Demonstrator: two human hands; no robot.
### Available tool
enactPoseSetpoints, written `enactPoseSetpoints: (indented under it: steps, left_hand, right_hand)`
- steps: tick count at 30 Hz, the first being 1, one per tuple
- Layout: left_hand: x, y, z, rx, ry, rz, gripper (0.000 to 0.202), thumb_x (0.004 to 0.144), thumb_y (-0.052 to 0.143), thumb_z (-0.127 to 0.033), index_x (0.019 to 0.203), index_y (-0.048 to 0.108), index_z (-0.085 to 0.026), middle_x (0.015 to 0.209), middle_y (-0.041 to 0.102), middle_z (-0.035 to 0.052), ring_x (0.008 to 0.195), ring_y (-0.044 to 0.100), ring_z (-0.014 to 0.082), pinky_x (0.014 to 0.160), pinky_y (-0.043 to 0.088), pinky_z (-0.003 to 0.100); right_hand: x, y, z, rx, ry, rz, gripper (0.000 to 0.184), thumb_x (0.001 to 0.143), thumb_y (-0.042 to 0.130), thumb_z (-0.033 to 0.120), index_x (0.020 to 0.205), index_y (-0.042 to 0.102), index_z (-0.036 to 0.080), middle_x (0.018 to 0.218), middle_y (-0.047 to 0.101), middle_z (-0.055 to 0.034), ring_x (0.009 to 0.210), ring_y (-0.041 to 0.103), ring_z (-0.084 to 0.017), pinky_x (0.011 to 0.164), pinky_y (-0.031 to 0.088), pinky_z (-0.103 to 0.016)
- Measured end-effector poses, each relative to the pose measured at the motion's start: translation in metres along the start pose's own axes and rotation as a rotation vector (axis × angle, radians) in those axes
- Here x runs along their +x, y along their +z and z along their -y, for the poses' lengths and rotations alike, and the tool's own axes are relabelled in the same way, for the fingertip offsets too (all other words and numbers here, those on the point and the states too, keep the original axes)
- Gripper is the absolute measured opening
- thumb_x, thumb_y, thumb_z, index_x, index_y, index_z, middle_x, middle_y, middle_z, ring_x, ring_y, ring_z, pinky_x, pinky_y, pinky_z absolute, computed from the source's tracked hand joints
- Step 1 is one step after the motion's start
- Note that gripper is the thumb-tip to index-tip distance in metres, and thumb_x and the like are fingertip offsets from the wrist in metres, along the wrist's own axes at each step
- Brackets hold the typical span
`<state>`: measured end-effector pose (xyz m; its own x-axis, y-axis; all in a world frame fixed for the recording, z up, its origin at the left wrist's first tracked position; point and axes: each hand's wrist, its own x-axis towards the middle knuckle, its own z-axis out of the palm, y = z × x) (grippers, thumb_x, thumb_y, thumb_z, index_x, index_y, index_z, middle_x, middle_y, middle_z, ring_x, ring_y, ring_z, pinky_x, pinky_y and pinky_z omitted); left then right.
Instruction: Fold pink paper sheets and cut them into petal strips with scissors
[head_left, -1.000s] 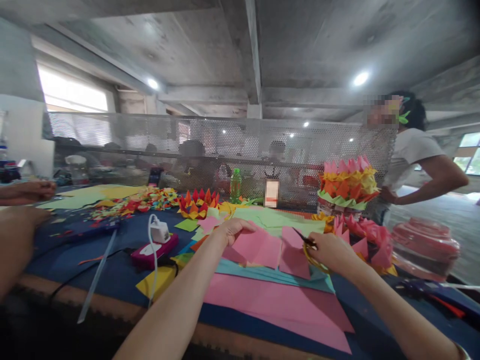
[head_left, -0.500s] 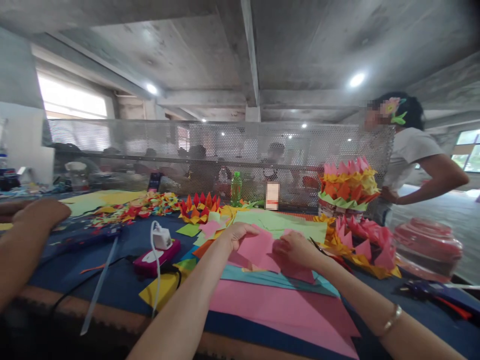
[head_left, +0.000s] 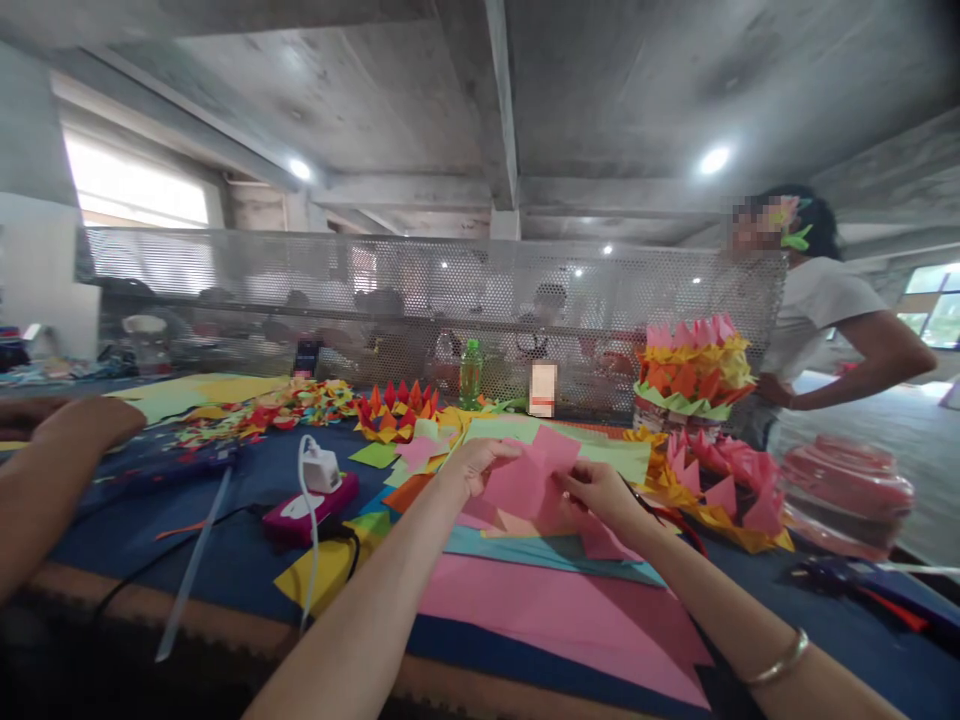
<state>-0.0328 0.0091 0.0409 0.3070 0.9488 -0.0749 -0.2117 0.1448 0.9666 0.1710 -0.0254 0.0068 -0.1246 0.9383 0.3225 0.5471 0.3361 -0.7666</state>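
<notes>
My left hand (head_left: 474, 462) pinches the left edge of a pink paper piece (head_left: 529, 478) and holds it up off the table. My right hand (head_left: 600, 494) grips the same pink piece at its lower right corner, fingers closed on it. Scissors (head_left: 658, 512) with dark blades lie on the table just right of my right hand. Under my hands lie a large pink sheet (head_left: 570, 620), a teal sheet (head_left: 540, 555) and a light green sheet (head_left: 600, 452).
A pink phone with a white charger (head_left: 311, 492) and cable sits at left. Folded paper flowers (head_left: 694, 370) and pink petal pieces (head_left: 731, 480) stand at right by a pink-lidded jar (head_left: 847, 495). Another person's arms (head_left: 52, 470) rest at left; a person (head_left: 817, 300) stands at right. A mesh screen (head_left: 420, 300) backs the table.
My right hand has put the scissors down and moved left onto the pink piece. Both hands have lifted the pink piece off the table.
</notes>
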Motion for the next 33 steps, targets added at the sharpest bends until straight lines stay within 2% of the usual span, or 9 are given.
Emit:
enactPoseSetpoints:
  steps: [3,6,9,12,17,22,28,33]
  left_hand:
    - [-0.004,0.007,0.0,-0.028,0.003,0.027,0.024,0.049,0.082,-0.021,0.063,0.064,-0.016,0.057,0.064,0.0007,0.057,0.06,0.0145,0.059,0.045,0.025]
    - [-0.008,0.013,0.001,-0.069,0.045,0.118,0.027,0.049,0.084,-0.023,0.065,0.065,-0.014,0.058,0.062,-0.0001,0.055,0.057,0.0114,0.057,0.043,0.024]
    - [-0.01,0.016,0.002,-0.075,0.118,0.183,0.028,0.05,0.085,-0.026,0.068,0.067,-0.013,0.063,0.064,0.0015,0.055,0.057,0.0107,0.057,0.042,0.023]
    - [-0.012,0.017,0.004,-0.049,0.148,0.197,0.028,0.052,0.084,-0.027,0.07,0.069,-0.012,0.066,0.066,0.0031,0.057,0.058,0.0113,0.059,0.043,0.024]
    - [-0.014,0.024,0.008,-0.051,0.059,0.088,0.029,0.047,0.085,-0.024,0.067,0.068,-0.01,0.058,0.065,0.0048,0.053,0.058,0.0154,0.057,0.045,0.028]
    - [-0.017,0.03,0.006,-0.141,0.098,-0.009,0.021,0.051,0.082,-0.019,0.06,0.065,-0.01,0.055,0.064,0.0045,0.053,0.059,0.0154,0.058,0.045,0.027]
    - [-0.016,0.031,0.005,-0.146,0.072,-0.058,0.016,0.053,0.078,-0.015,0.059,0.064,-0.011,0.054,0.065,0.0036,0.049,0.058,0.0147,0.054,0.046,0.027]
    - [-0.015,0.031,0.007,-0.174,0.07,-0.04,0.015,0.053,0.077,-0.013,0.062,0.066,-0.01,0.056,0.067,0.0054,0.05,0.06,0.0156,0.056,0.047,0.028]
  right_hand:
    - [-0.002,-0.003,0.008,0.106,0.014,0.003,0.039,0.078,0.049,0.055,0.065,0.053,0.018,0.047,0.048,0.0042,0.04,0.043,-0.009,0.041,0.033,-0.021]
    - [-0.002,-0.003,0.012,0.173,0.02,-0.02,0.04,0.078,0.049,0.055,0.064,0.053,0.018,0.046,0.048,0.0041,0.038,0.043,-0.008,0.039,0.032,-0.02]
    - [-0.001,-0.003,0.011,0.204,0.025,-0.046,0.04,0.077,0.052,0.054,0.061,0.052,0.018,0.044,0.049,0.0035,0.036,0.042,-0.008,0.037,0.031,-0.019]
    - [-0.002,-0.003,0.012,0.211,0.01,-0.035,0.036,0.077,0.054,0.05,0.061,0.055,0.017,0.046,0.051,0.0026,0.037,0.043,-0.008,0.036,0.031,-0.019]
    - [-0.007,-0.004,0.023,0.229,-0.045,0.011,0.032,0.079,0.054,0.045,0.064,0.058,0.017,0.051,0.054,0.0023,0.042,0.047,-0.008,0.04,0.036,-0.018]
    - [-0.009,-0.005,0.025,0.316,-0.018,0.071,0.033,0.079,0.054,0.047,0.071,0.06,0.016,0.061,0.058,0.0001,0.051,0.053,-0.009,0.044,0.041,-0.019]
    - [-0.009,-0.005,0.023,0.294,0.003,0.115,0.032,0.077,0.056,0.045,0.068,0.061,0.015,0.059,0.059,0.0003,0.049,0.052,-0.009,0.046,0.042,-0.02]
    - [-0.01,-0.004,0.026,0.285,0.016,0.115,0.03,0.076,0.056,0.043,0.065,0.06,0.015,0.057,0.058,0.0006,0.049,0.053,-0.009,0.047,0.042,-0.02]
